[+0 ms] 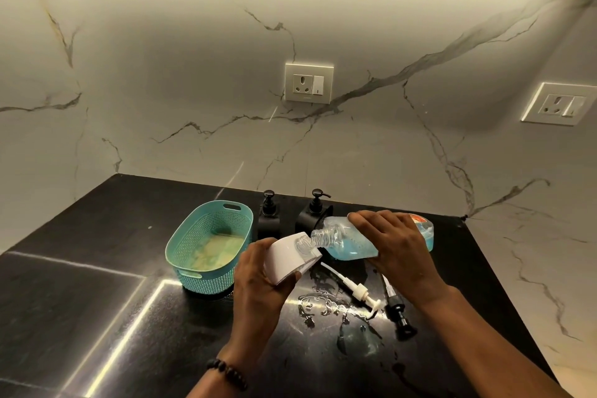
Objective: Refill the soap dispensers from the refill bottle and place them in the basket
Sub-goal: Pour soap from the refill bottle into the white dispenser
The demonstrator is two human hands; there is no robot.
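My left hand (258,281) grips a white soap dispenser (286,257) with its pump off, tilted to the right. My right hand (392,245) holds the clear refill bottle (342,241) of blue soap on its side, its threaded neck meeting the white dispenser's open neck. Two black dispensers (268,215) (311,215) with pumps on stand behind, by the wall. The teal basket (190,255) sits to the left with no dispenser inside. A white pump (353,287) and a black pump (395,304) lie on the counter below my right hand.
The black stone counter (97,300) has wet spills (326,304) near the loose pumps. The marble wall behind carries two sockets (308,83) (560,104). The counter's right edge runs diagonally near my right forearm.
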